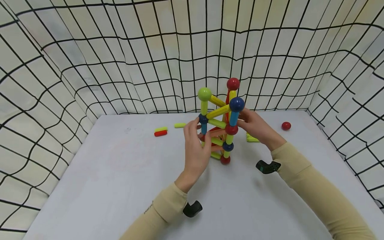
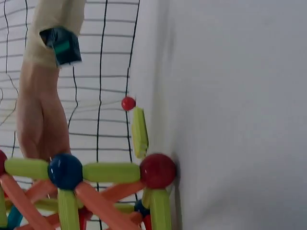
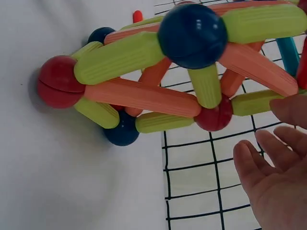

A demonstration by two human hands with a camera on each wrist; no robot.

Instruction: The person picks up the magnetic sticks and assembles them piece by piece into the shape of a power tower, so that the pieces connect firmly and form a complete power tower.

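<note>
A tower of magnetic sticks and balls [image 1: 228,138] stands on the white table, its ribbed sticks green, yellow, red, orange and blue. My left hand [image 1: 196,146] holds its left side, fingers and thumb around the blue stick below a dark blue ball [image 1: 203,118]. From the right, my right hand [image 1: 256,125] grips the upper part near a red ball [image 1: 231,129], its thumb and forefinger partly hidden behind the tower. Its lower fingers [image 3: 268,148] curve loosely beside the sticks in the right wrist view. Orange diagonals cross the lower storeys, above a red foot ball [image 2: 158,171].
Left of the tower, a green stick and a red stick [image 1: 160,133] lie together, with another green stick [image 1: 180,125] nearby. Several green sticks [image 1: 253,138] lie behind my right wrist. A loose red ball [image 1: 286,126] is farther right. Black netting [image 1: 177,60] surrounds the table's back and sides.
</note>
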